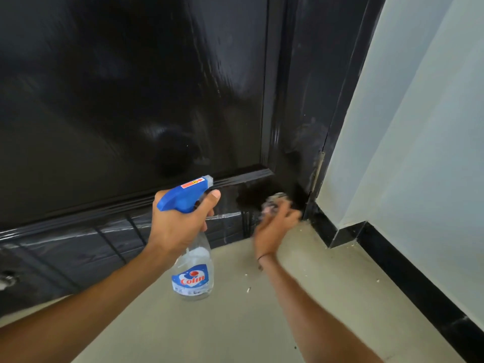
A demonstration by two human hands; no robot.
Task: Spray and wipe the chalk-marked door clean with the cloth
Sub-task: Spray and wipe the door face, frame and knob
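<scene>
Hanging nearly upright, the spray bottle (193,273) has its long axis running from the clear base near the floor (235,310) up to the blue trigger head, whose nozzle points up and to the right at the lower part of the door (131,100). The left hand (178,221) grips the bottle at the neck, fingers curled round it just under the head, with one fingertip raised in front of the trigger. The clear body with its blue and red label hangs below that hand, over the floor.

To the right, the right hand (275,226) is blurred; it holds a small bunched cloth (275,203) at its fingertips, fingers curled round it. The cloth lies above and beyond the hand, pressed against the door's bottom corner, near the hinge (318,171) and the black frame. How tightly the fingers close cannot be told through the blur.

The door is glossy black, with faint pale streaks on the upper panel and white lines along the ridged lower panel. A pale wall (419,127) with a black skirting stands on the right, and small white flecks lie on the floor.
</scene>
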